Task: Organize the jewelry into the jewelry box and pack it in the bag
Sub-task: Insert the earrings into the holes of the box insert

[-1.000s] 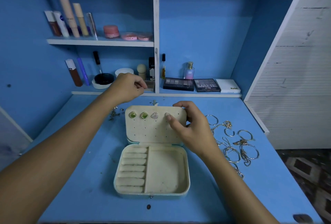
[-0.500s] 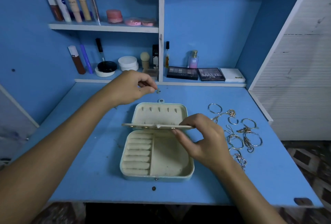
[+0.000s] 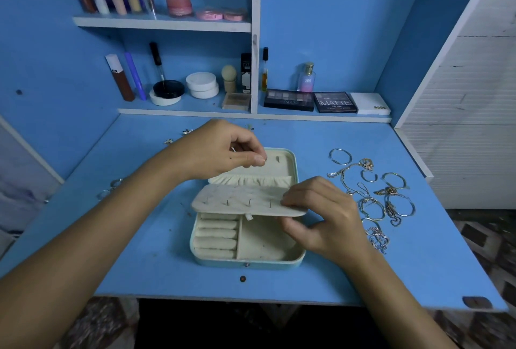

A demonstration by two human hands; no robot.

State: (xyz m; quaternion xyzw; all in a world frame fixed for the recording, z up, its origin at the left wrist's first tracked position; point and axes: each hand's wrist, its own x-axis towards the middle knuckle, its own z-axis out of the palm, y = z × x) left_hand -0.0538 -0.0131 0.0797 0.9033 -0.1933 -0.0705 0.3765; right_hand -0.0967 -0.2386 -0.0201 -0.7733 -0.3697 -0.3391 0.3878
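A cream, light-blue-edged rectangular jewelry box (image 3: 247, 239) lies open at the centre of the frame on the blue desk top (image 3: 156, 270), its long axis running left to right and its lid (image 3: 282, 165) laid back toward the shelves. In the base, five padded ring rolls (image 3: 216, 234) fill the left half and one open compartment (image 3: 262, 239) the right. A cream earring panel (image 3: 245, 200) hangs nearly level over the base, back side up, with four thin posts sticking up in a row. The right hand (image 3: 321, 217) pinches the panel's right edge between thumb below and fingers above. The left hand (image 3: 226, 150), just above the lid, has thumb and forefinger pressed together; whether they hold anything I cannot tell. A loose cluster of gold and silver bangles and chains (image 3: 374, 195) lies right of the box, too tangled to count. A few small pieces (image 3: 178, 136) sit at upper left of the desk. Three flat makeup palettes (image 3: 335, 101) lie on the lower shelf at right.
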